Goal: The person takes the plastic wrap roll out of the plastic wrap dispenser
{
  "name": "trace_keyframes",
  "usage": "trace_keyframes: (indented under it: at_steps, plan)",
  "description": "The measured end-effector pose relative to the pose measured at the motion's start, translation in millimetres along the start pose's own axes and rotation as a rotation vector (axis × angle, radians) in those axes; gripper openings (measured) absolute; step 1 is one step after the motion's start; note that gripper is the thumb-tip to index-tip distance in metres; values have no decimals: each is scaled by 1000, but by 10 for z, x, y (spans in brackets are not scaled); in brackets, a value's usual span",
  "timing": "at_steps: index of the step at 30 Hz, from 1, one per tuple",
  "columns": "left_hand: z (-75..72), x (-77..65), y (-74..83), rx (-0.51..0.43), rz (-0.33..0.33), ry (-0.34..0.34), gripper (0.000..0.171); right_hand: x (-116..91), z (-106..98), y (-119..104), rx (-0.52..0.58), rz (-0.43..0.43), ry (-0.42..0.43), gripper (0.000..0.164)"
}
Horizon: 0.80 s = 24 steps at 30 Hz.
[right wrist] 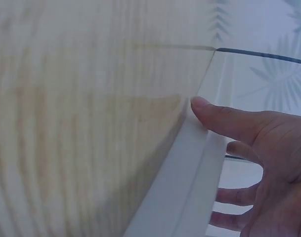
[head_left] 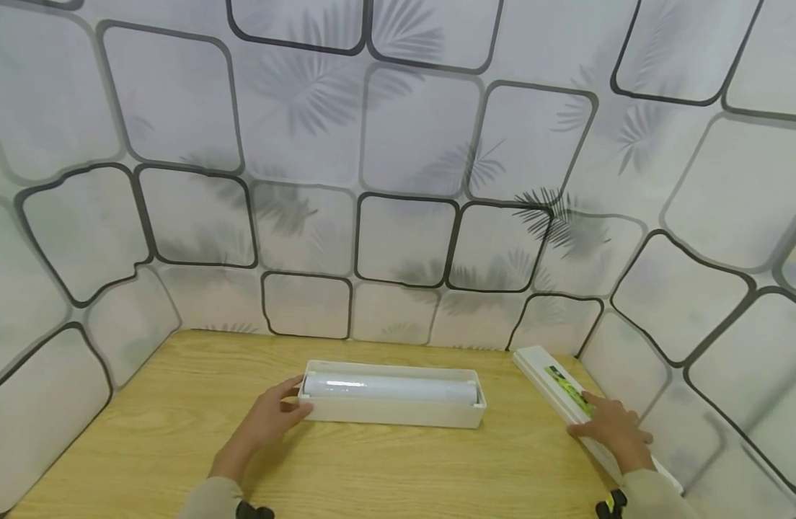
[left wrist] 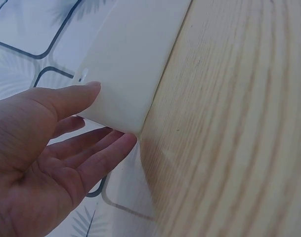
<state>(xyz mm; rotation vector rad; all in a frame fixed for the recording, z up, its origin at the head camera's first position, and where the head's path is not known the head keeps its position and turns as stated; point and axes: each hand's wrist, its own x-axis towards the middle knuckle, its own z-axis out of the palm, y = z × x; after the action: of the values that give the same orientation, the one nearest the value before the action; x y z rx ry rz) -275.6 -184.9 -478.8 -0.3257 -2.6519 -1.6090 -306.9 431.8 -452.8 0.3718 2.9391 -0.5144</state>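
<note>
A long white plastic-wrap box (head_left: 394, 414) sits on the table with its top off. Inside it lies a shiny, pale roll of plastic wrap (head_left: 391, 388). My left hand (head_left: 271, 417) holds the box's left end, thumb at the front corner and fingers round the end; the left wrist view shows the thumb (left wrist: 86, 96) against the box wall (left wrist: 125, 69). At the right, my right hand (head_left: 613, 427) grips a long white lid (head_left: 547, 371) with a green label, thumb on its near side and fingers across it. In the right wrist view the thumb (right wrist: 224, 118) touches the lid's edge (right wrist: 175, 182).
The wood-grain table (head_left: 398, 468) meets a patterned wall covering (head_left: 404, 238) at the back and on both sides. The lid lies slantwise close to the right wall. Bare tabletop separates the box from the lid.
</note>
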Motion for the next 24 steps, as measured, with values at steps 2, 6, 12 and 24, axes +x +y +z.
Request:
trace_keyframes:
  at_steps: [2,6,12,24]
  plan:
    - [1,1,4,2,6,-3,63,-7,-29,-52,-10,-10,1,112]
    - [7,5,5,3,13,-12,63,-22,-96,-191,-7,-43,5,103]
    - [4,13,-2,5,13,-9,63,15,-184,-485,-42,-198,46,89]
    - [2,22,-15,10,22,-8,63,14,-135,-1229,-34,-509,32,72]
